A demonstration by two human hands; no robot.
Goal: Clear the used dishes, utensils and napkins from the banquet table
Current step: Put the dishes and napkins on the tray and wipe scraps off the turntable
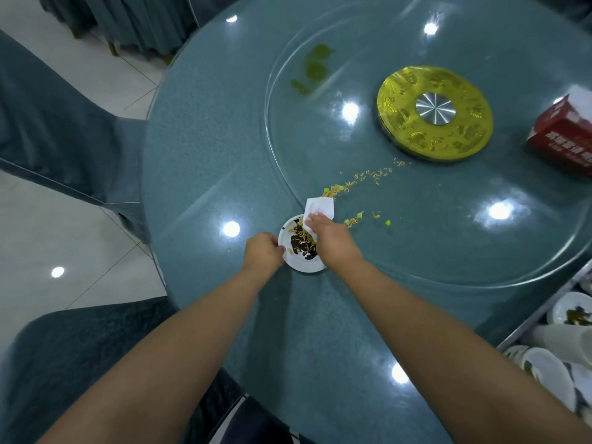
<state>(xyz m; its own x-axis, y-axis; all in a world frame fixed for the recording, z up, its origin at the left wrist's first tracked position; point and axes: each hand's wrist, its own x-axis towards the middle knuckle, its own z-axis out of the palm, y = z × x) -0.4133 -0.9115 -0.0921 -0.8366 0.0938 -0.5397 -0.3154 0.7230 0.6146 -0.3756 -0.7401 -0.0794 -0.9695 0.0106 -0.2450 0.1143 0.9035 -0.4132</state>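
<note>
Round and teal under glass, the desk [224, 174] carries a clear glass turntable [448, 238] with a gold hub [434, 113] and a red tissue box [563, 136]. Near its edge sits a small white plastic plate [299, 262] smeared with dark sauce; the left hand [263, 251] grips its rim. The right hand [333, 240] pinches a white paper napkin [318, 208] over the plate, beside scattered yellow food crumbs [362, 181].
</note>
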